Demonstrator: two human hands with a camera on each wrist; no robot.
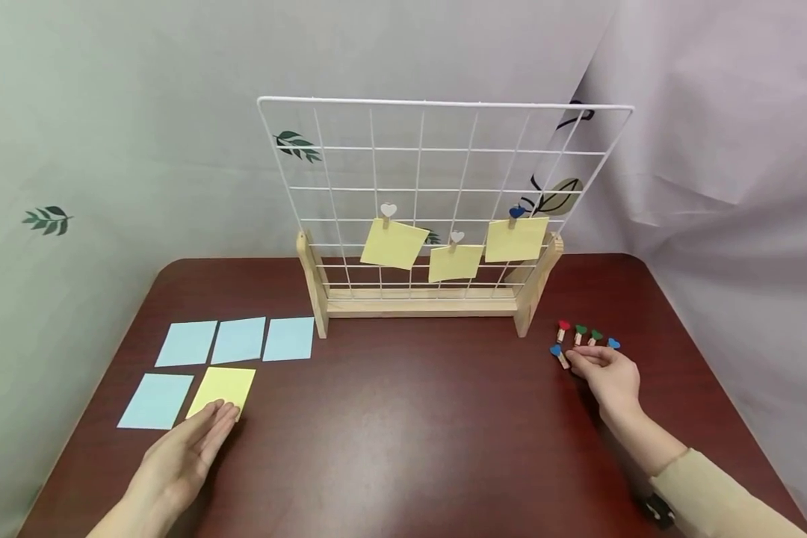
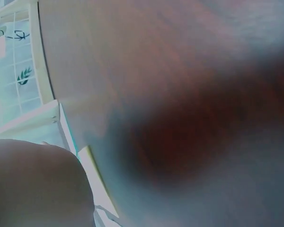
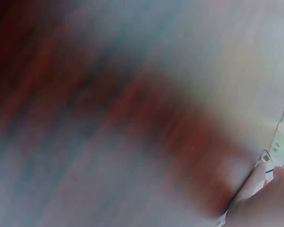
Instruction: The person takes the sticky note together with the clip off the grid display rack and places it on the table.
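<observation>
We are seeing four blue notes [image 1: 155,401] lying beyond and left of a yellow note [image 1: 229,383]; over its near edge the left hand [image 1: 187,465] is resting, fingers straight and loose. Mid-table, a white wire grid [image 1: 421,148] is standing in a wooden stand [image 1: 422,306], bearing three clipped yellow notes [image 1: 394,245]. Rightward, the right hand [image 1: 612,377] is bending its fingers beside a blue-heart clip [image 1: 560,357]; we cannot tell whether they are pinching it. Red [image 1: 562,332] and green clips [image 1: 580,335] are lying just beyond.

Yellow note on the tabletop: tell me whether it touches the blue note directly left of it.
Apart: the head view shows a strip of dark tabletop between the yellow note and the blue note along their facing edges.
</observation>
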